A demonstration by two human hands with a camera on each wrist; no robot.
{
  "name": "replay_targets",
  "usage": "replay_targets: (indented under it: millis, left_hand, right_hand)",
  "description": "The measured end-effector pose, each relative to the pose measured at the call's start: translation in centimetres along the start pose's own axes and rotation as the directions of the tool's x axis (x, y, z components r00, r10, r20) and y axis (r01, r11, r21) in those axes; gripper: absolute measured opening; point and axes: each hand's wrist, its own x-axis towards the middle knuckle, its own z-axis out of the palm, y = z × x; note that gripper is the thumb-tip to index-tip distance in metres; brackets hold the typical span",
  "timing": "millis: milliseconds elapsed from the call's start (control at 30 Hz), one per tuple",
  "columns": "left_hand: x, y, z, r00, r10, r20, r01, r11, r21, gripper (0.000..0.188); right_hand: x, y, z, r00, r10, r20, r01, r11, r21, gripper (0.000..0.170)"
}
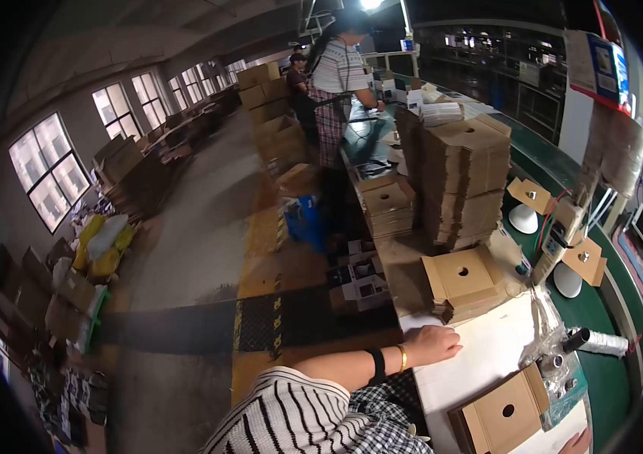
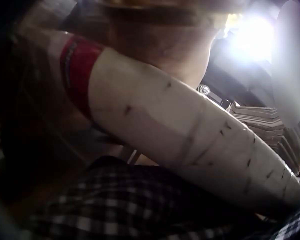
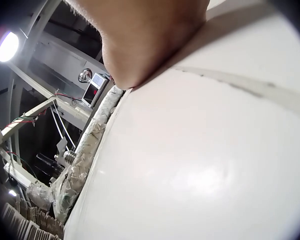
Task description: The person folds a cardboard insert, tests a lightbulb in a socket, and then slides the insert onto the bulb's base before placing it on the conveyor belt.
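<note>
My left hand [image 1: 433, 346] rests on the white tabletop [image 1: 480, 356] near its edge, fingers loosely curled and holding nothing. In the left wrist view the table's worn edge [image 2: 160, 105] crosses below that hand, with red tape at one end. At the bottom right of the head view, only part of my right hand [image 1: 577, 442] shows, its fingers lying on the table. The right wrist view has the base of the hand [image 3: 140, 45] against the white surface. A stack of flattened brown cartons [image 1: 499, 416], the top one with a round hole, lies between the hands.
Another short carton stack [image 1: 461, 276] and a tall one [image 1: 469, 174] stand farther along the bench. White lamps with cardboard pieces [image 1: 570, 280] stand on the green conveyor [image 1: 601, 318]. A plastic-wrapped pole [image 1: 563, 234] rises beside it. Another person [image 1: 337, 83] stands at the bench ahead.
</note>
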Motion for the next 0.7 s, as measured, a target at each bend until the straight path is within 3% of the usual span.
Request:
replay_targets:
  millis: [233,300,333,400,467,533,600,633,667,700]
  left_hand:
    - [-0.2,-0.5,0.4,1.000,0.003,-0.006,-0.003,1.000,-0.022,0.029]
    - [-0.2,-0.6,0.5,1.000,0.009,-0.012,-0.010,1.000,-0.022,0.028]
    - [-0.1,-0.5,0.4,1.000,0.027,-0.007,-0.027,0.999,-0.035,0.028]
    - [-0.1,-0.4,0.1,1.000,-0.009,0.021,0.010,0.999,-0.032,0.027]
    - [-0.2,-0.4,0.1,0.999,0.007,0.034,-0.006,1.000,-0.028,0.027]
    - [-0.2,-0.4,0.1,1.000,0.013,0.019,-0.013,1.000,-0.004,0.027]
    - [-0.2,-0.4,0.2,0.999,0.023,0.032,-0.023,1.000,-0.006,0.028]
    - [-0.2,-0.4,0.2,0.999,0.024,0.033,-0.024,1.000,-0.003,0.028]
    - [-0.1,-0.5,0.2,0.999,0.024,0.030,-0.024,1.000,0.002,0.029]
    - [0.3,-0.4,0.2,0.999,0.036,0.031,-0.036,0.999,0.000,0.029]
  right_hand:
    - [-0.6,-2.4,-1.9,0.994,-0.062,-0.094,0.058,0.997,-0.047,0.036]
    - [-0.9,-5.8,-5.3,0.998,-0.023,0.051,0.032,0.985,-0.170,0.035]
    - [-1.0,-4.8,-4.5,0.999,-0.005,0.044,0.013,0.984,-0.180,0.035]
    - [-0.9,-2.7,-1.9,0.987,-0.103,-0.125,0.082,0.983,-0.162,0.035]
    - [-0.7,-1.0,-0.5,0.998,0.001,-0.059,-0.007,0.995,-0.104,0.035]
    - [-1.0,1.9,2.1,0.987,-0.003,-0.161,0.011,0.999,0.046,0.037]
    - [1.5,-6.2,-2.0,0.992,0.090,-0.088,-0.086,0.995,0.049,0.039]
    - [2.2,0.8,2.9,0.992,0.092,-0.090,-0.089,0.995,0.046,0.039]
    - [0.4,14.1,11.7,0.991,0.092,-0.093,-0.088,0.995,0.044,0.041]
    - [0.2,14.4,11.8,0.990,0.101,-0.101,-0.097,0.994,0.045,0.041]
